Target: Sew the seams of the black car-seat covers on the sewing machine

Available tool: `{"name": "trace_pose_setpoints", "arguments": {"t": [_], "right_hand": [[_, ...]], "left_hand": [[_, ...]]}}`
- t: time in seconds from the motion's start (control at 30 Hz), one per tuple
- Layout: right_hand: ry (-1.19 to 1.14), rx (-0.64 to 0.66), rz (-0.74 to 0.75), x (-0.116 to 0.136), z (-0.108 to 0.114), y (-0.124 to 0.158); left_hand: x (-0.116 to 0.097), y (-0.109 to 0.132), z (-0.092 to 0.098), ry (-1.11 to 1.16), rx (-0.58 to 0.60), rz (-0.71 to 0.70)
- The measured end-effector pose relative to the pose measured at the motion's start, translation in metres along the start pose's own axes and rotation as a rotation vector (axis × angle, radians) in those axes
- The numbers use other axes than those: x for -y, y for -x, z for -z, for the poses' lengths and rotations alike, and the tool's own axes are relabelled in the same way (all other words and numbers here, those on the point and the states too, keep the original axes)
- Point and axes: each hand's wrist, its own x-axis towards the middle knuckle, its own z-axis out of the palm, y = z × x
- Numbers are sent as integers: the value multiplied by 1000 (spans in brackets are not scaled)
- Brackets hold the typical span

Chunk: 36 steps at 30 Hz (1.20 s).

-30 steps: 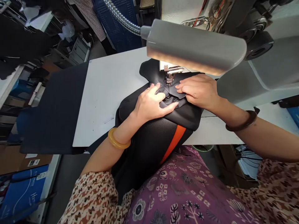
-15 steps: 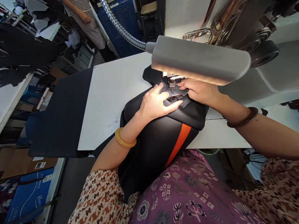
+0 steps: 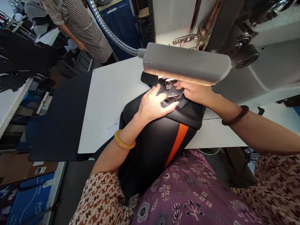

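A black leather-like cover [image 3: 159, 135], partly perforated and crossed by an orange stripe [image 3: 177, 143], lies bunched over the white table and hangs off its front edge toward my lap. My left hand [image 3: 152, 104] rests on it with fingers and thumb spread, left of the sewing machine's presser foot [image 3: 168, 86]. To the right of the foot, my right hand [image 3: 196, 93] grips the edge of the same material, its fingertips close to the needle area. The thumb of that hand is mostly hidden. Below the foot, a dark metal part shows through a gap in the cover.
A grey lamp [image 3: 187, 62] on a flexible metal neck [image 3: 112, 34] hangs low over the hands. The white tabletop [image 3: 105, 103] extends left to a dark board [image 3: 63, 115]. Another person [image 3: 86, 31] stands beyond the table. Cardboard and blue boxes [image 3: 30, 193] sit at lower left.
The view has shifted slightly, so the lamp and machine appear further left. Both hands keep nearly the same places on the cover. More of the other person is visible.
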Motion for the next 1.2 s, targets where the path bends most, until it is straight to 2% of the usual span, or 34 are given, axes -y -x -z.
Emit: {"name": "trace_pose_setpoints", "arguments": {"t": [0.17,0.33,0.57,0.8,1.03,1.2], "right_hand": [[-2,-25,-7,-7,-8,-2],[22,-16,13,-4,-5,-2],[44,-63,-10,0,-6,-3],[71,-60,3,2,-2,-2],[51,-125,-17,-2,-10,-5],[-5,-95,-26,-4,-10,-4]], "left_hand": [[-1,-2,2,-2,24,3],[-2,-2,4,-2,37,16],[0,-1,0,-18,-9,1],[0,-1,-1,-29,5,14],[2,-1,-4,-51,-30,13],[0,0,-8,-43,-42,35]]}}
